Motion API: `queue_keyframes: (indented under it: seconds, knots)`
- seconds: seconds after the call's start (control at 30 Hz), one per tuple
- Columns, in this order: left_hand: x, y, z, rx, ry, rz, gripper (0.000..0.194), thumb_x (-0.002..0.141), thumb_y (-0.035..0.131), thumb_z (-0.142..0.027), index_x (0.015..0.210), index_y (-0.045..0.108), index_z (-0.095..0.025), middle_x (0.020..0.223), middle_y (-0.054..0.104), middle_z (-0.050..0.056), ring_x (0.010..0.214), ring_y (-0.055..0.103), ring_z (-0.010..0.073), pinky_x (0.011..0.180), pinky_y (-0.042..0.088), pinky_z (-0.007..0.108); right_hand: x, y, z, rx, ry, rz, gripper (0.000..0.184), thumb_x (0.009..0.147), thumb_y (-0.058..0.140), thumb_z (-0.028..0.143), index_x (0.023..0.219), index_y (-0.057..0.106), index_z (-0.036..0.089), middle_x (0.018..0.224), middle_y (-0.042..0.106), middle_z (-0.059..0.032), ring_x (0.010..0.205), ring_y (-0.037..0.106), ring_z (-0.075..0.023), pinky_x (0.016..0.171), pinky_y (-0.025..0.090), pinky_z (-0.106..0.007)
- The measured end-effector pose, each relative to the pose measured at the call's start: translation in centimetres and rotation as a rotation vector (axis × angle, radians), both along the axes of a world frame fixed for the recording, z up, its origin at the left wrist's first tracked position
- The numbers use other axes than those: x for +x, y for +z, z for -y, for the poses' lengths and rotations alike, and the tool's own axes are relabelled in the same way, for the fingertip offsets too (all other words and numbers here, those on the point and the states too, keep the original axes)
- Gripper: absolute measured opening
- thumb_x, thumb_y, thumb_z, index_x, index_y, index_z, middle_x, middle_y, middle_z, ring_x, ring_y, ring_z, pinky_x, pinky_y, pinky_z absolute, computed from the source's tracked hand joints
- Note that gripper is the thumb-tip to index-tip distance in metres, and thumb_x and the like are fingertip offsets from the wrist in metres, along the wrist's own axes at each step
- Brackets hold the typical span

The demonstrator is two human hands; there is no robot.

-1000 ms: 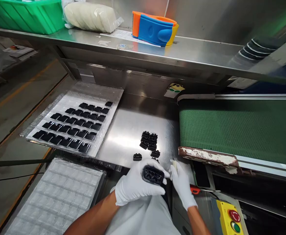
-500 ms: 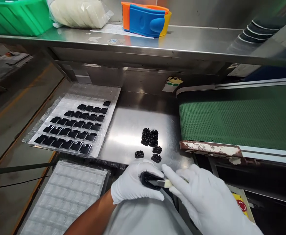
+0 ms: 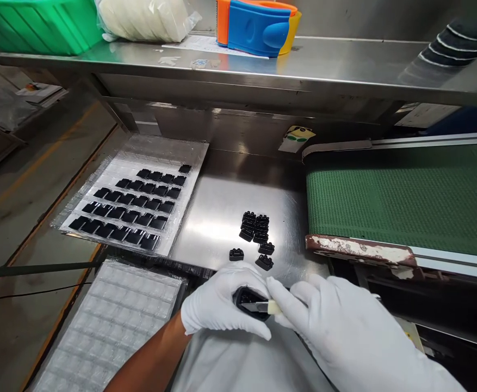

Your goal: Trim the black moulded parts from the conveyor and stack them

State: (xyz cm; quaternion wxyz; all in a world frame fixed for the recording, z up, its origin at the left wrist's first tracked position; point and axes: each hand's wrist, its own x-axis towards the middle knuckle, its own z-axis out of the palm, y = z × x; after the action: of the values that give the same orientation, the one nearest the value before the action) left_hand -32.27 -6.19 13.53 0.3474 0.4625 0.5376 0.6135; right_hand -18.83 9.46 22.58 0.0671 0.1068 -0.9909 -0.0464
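One black part clasped inside the left grip, a knife clenched in the right grip.

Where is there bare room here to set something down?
The steel worktop is bare between the tray and small black parts, and behind those parts, left of the green belt. The shelf is bare just right of the coloured bands. The near edge is crowded: left hand holding a black piece, right hand a knife.

Head-worn view, apparently facing forward-down
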Motion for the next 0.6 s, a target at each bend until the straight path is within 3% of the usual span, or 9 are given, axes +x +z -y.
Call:
queue_keyframes:
  seconds: [0.13, 0.37, 0.6]
  knots:
    - [0.1, 0.0, -0.4, -0.033, -0.027, -0.003, 0.04, 0.061, 0.088, -0.038, 0.09, 0.069, -0.019, 0.087, 0.073, 0.006, 0.09, 0.066, 0.0215, 0.088, 0.051, 0.036, 0.3, 0.2, -0.1, -0.024, -0.042, 0.029, 0.042, 0.081, 0.052, 0.018, 0.122, 0.056, 0.02, 0.059, 0.049, 0.0009, 0.049, 0.034, -0.015, 0.052, 0.016, -0.034]
    - [0.1, 0.4, -1.1, -0.047, -0.082, -0.064, 0.034, 0.063, 0.088, -0.035, 0.088, 0.069, -0.02, 0.081, 0.073, 0.005, 0.086, 0.066, 0.0211, 0.095, 0.047, 0.039, 1.3, 0.1, 0.5, 0.095, -0.084, -0.001, 0.054, 0.065, 0.05, 0.01, 0.117, 0.059, 0.016, 0.058, 0.047, -0.0011, 0.047, 0.034, -0.0173, 0.052, 0.014, -0.035]
    - [0.2, 0.2, -1.2, -0.075, -0.144, -0.09, 0.036, 0.062, 0.088, -0.037, 0.088, 0.068, -0.022, 0.083, 0.073, 0.003, 0.089, 0.067, 0.0215, 0.101, 0.044, 0.042, 1.8, -0.2, 1.3, 0.087, -0.161, -0.009, 0.041, 0.067, 0.051, 0.013, 0.105, 0.062, 0.022, 0.055, 0.044, -0.0005, 0.047, 0.037, -0.0175, 0.052, 0.019, -0.036]
